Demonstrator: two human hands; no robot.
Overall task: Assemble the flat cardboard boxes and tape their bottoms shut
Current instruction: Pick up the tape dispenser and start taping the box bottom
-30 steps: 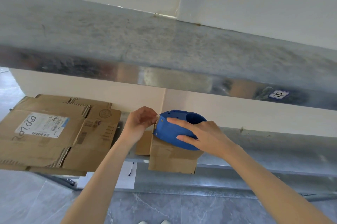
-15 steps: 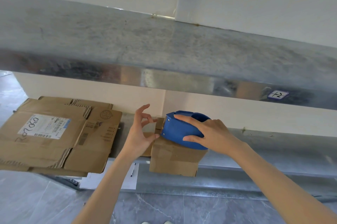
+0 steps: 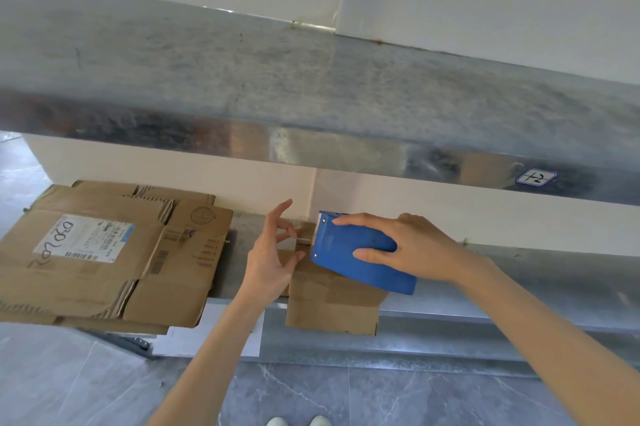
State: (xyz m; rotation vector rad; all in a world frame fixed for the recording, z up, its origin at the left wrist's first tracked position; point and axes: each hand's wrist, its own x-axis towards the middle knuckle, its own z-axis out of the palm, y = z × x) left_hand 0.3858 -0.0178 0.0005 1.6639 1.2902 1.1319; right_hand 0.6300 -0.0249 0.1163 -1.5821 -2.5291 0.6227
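A small cardboard box (image 3: 332, 308) stands on the lower metal shelf (image 3: 519, 304), its front hanging over the shelf edge. On top of it lies a blue tape dispenser (image 3: 343, 254), which my right hand (image 3: 405, 245) holds from the right with fingers wrapped over its body. My left hand (image 3: 273, 252) is just left of the dispenser's toothed end; its thumb and a finger pinch the tape end at the box's top left corner, the other fingers spread upward.
A stack of flat cardboard boxes (image 3: 104, 259) with a white label lies on the shelf to the left. A metal upper shelf (image 3: 311, 89) juts out overhead. White paper (image 3: 207, 335) hangs below the stack. Grey tiled floor (image 3: 311, 398) is beneath.
My left hand has uncurled from a closed grip at the dispenser's end to a pinch with fingers spread. The dispenser has tilted flatter and shifted slightly right under my right hand.
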